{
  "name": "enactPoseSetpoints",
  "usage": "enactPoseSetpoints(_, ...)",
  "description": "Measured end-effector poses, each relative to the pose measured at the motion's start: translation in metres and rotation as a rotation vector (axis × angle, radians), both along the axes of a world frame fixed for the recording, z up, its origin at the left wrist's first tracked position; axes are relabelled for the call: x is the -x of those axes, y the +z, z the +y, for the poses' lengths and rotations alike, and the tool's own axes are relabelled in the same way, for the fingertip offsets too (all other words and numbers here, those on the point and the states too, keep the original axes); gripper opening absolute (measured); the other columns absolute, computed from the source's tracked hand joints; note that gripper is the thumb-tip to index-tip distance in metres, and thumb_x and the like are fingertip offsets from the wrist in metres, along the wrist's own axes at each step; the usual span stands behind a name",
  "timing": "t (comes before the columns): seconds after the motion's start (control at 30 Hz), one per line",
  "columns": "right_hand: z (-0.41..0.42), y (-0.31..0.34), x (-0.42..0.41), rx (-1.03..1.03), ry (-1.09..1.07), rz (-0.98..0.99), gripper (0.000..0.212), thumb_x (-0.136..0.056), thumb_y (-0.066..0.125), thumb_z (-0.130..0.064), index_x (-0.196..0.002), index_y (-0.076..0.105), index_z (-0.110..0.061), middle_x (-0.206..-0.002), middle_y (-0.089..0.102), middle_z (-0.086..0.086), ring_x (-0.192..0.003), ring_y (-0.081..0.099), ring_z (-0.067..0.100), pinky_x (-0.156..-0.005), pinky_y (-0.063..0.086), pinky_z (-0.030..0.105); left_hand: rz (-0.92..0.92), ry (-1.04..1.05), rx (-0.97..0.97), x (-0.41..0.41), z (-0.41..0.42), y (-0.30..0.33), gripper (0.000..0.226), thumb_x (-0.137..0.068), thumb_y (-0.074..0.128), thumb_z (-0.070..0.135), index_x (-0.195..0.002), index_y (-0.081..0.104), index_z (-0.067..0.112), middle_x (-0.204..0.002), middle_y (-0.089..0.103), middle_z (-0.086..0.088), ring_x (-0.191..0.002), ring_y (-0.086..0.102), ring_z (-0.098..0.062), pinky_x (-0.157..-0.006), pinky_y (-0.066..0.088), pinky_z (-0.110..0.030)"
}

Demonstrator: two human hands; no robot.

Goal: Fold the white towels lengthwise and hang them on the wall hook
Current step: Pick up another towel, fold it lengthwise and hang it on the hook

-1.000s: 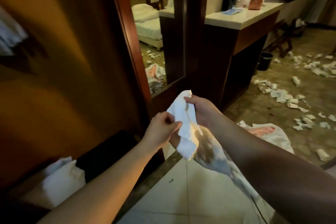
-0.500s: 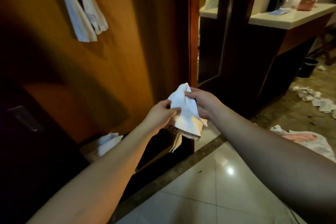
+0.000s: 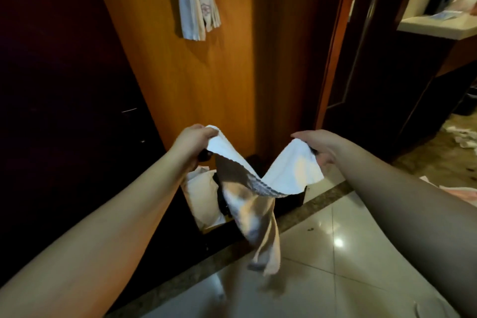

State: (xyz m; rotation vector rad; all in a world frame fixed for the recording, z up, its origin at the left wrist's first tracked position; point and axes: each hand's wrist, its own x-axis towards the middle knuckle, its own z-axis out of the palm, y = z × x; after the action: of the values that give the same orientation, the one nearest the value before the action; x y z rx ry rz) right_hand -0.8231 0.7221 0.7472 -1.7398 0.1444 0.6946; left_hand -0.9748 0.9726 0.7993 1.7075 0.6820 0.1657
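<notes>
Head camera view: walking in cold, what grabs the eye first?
A white towel stretched between the left hand and right hand at centre, sagging in the middle with a tail dangling toward the tiled floor. Above, folded towels already hang against the orange wood panel.

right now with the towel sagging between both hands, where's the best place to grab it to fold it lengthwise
Probably keep the two top corners. The left hand and right hand each pinch one from above, and the towel dips between them with a twisted tail hanging below. Bring corner to corner so the long edges meet.
</notes>
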Motion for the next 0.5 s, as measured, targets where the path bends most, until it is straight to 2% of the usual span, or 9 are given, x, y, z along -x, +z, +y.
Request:
enactPoseSetpoints(0.1,-0.002,0.001,0.010,-0.091,0.097,0.080,0.030,-0.094,0.064,-0.013,-0.123,0.065,-0.020,-0.122,0.057,0.012,-0.109,0.061,0.031,-0.072,0.060,0.039,-0.005,0.061,0.065,0.023,0.023,-0.001,0.013,-0.094,0.065,0.016,-0.103,0.062,0.006,-0.081,0.058,-0.012,-0.067,0.056,-0.024,-0.059,0.044,-0.029)
enactPoseSetpoints(0.2,-0.003,-0.007,0.014,-0.090,0.139,0.115,0.028,-0.096,0.059,-0.011,-0.122,0.066,-0.017,-0.123,0.056,0.015,-0.105,0.062,0.030,-0.071,0.059,0.039,-0.042,0.105,0.092,0.041,0.043,-0.002,0.025,-0.096,0.064,0.017,-0.120,0.063,0.012,-0.106,0.060,-0.009,-0.094,0.058,-0.024,-0.064,0.045,-0.030)
enactPoseSetpoints(0.23,-0.003,-0.009,0.014,-0.065,0.165,0.122,0.028,-0.097,0.058,-0.011,-0.123,0.066,-0.015,-0.121,0.059,0.016,-0.098,0.064,0.028,-0.067,0.060,0.036,-0.069,0.103,0.130,0.047,0.048,-0.001,0.025,-0.097,0.061,0.016,-0.122,0.064,0.014,-0.111,0.058,-0.009,-0.094,0.056,-0.024,-0.064,0.044,-0.029)
enactPoseSetpoints(0.33,-0.006,-0.009,0.017,0.006,0.176,0.156,0.027,-0.100,0.055,-0.012,-0.124,0.062,-0.004,-0.092,0.067,0.014,-0.067,0.067,0.019,-0.052,0.059,0.028,-0.119,0.078,0.259,0.064,0.059,0.002,0.018,-0.101,0.052,0.012,-0.108,0.069,0.013,-0.104,0.057,-0.011,-0.068,0.055,-0.017,-0.050,0.042,-0.021)
enactPoseSetpoints(0.4,-0.009,-0.007,0.018,0.101,0.217,0.118,0.027,-0.102,0.053,-0.017,-0.122,0.062,-0.001,-0.083,0.067,0.010,-0.052,0.068,0.015,-0.047,0.056,0.028,-0.159,0.066,0.328,0.070,0.063,0.004,0.016,-0.101,0.051,0.010,-0.102,0.067,0.011,-0.095,0.060,-0.012,-0.052,0.061,-0.014,-0.042,0.042,-0.017)
enactPoseSetpoints(0.43,-0.009,-0.008,0.018,0.149,0.244,0.106,0.031,-0.103,0.051,-0.020,-0.125,0.061,0.000,-0.080,0.069,0.010,-0.050,0.068,0.014,-0.049,0.056,0.030,-0.183,0.070,0.355,0.073,0.064,0.005,0.015,-0.100,0.051,0.009,-0.101,0.067,0.010,-0.092,0.062,-0.012,-0.052,0.064,-0.013,-0.041,0.044,-0.017)
enactPoseSetpoints(0.5,-0.007,-0.002,0.026,0.142,0.310,0.152,0.031,-0.102,0.052,-0.019,-0.123,0.062,0.000,-0.073,0.072,0.008,-0.052,0.068,0.014,-0.049,0.055,0.031,-0.229,0.095,0.405,0.076,0.067,0.007,0.016,-0.100,0.051,0.007,-0.099,0.067,0.008,-0.092,0.065,-0.011,-0.064,0.068,-0.015,-0.044,0.050,-0.016)
